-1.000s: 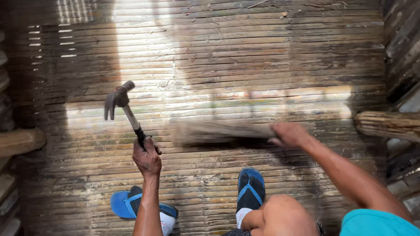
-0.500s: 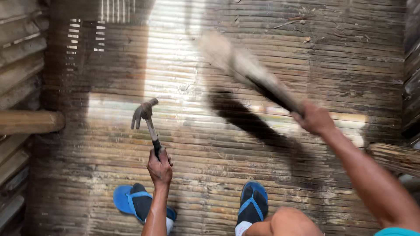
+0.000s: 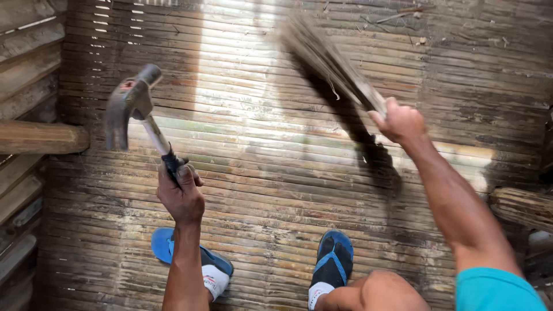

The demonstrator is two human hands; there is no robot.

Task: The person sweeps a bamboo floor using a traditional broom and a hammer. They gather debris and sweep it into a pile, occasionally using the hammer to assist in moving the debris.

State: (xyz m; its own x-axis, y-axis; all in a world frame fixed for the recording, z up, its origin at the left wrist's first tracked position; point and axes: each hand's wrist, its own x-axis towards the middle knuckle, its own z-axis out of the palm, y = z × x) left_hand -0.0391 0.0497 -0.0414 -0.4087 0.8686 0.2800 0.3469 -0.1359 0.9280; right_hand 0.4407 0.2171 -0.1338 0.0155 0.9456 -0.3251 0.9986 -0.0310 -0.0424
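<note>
1. Gripping a steel claw hammer with a pale shaft and black grip (image 3: 138, 124), the left hand (image 3: 181, 196) has its fingers wrapped fully round the grip, head raised at left.
2. The right hand (image 3: 400, 121) is clenched on a brown bundled-fibre hand broom (image 3: 331, 63), lifted over the far split-bamboo floor (image 3: 259, 190).
3. Risk: a loosened grip could drop the hammer toward the blue sandals (image 3: 334, 259) on the near floor.
4. The broom is motion-blurred; its tip cannot be made out.
</note>
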